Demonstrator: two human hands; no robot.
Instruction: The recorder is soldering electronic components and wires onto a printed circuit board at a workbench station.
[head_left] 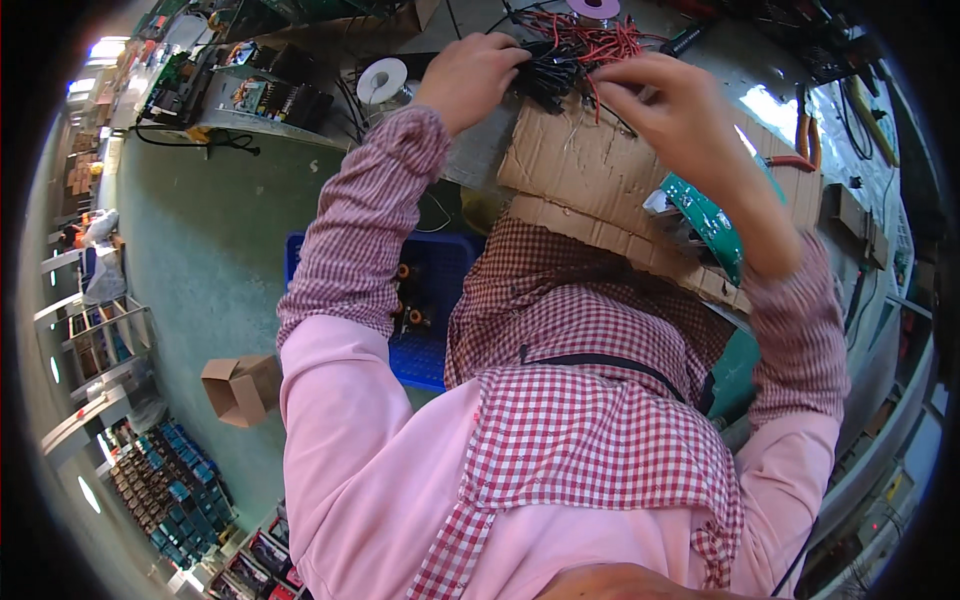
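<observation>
On the bench at the top of the view lies a bundle of black wires (545, 82), with a tangle of red wires (600, 42) just behind it. My left hand (472, 78) reaches in from the left, its fingers curled onto the left end of the black wires. Across from it, my right hand (668, 100) has thumb and forefinger brought close together at a thin red wire beside the bundle. The exact contact of its fingertips is too small to make out. Both hands are above the far edge of a cardboard sheet (590, 165).
Left of my left hand stands a white spool (382, 82); a purple spool (594, 8) is behind the wires. A green circuit board (712, 225) lies under my right forearm, near orange-handled pliers (806, 140). Below the bench are a blue crate (425, 362) and an open carton (240, 390).
</observation>
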